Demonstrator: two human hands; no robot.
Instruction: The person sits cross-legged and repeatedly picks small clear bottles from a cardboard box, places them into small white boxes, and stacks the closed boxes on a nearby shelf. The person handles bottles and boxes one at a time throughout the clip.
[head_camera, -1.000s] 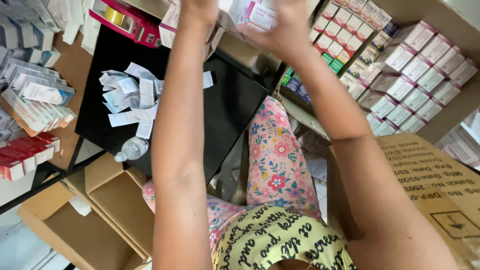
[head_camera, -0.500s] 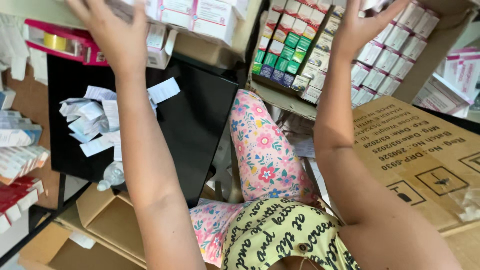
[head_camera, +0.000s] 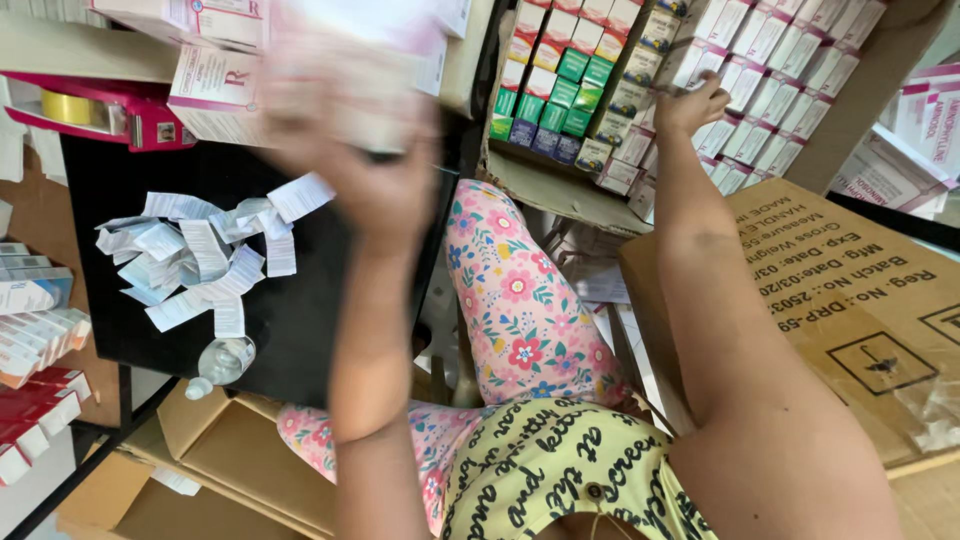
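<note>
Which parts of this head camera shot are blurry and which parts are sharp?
Head view: the left hand and the pale boxes it holds are smeared by motion blur; the right hand, the shelf of small boxes, the paper slips and the cardboard carton are sharp; lighting is even, without harsh glare.

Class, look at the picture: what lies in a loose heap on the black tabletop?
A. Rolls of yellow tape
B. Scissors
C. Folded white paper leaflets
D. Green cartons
C: a heap of folded white paper leaflets lies on the black tabletop, near the blurred left hand.
</note>
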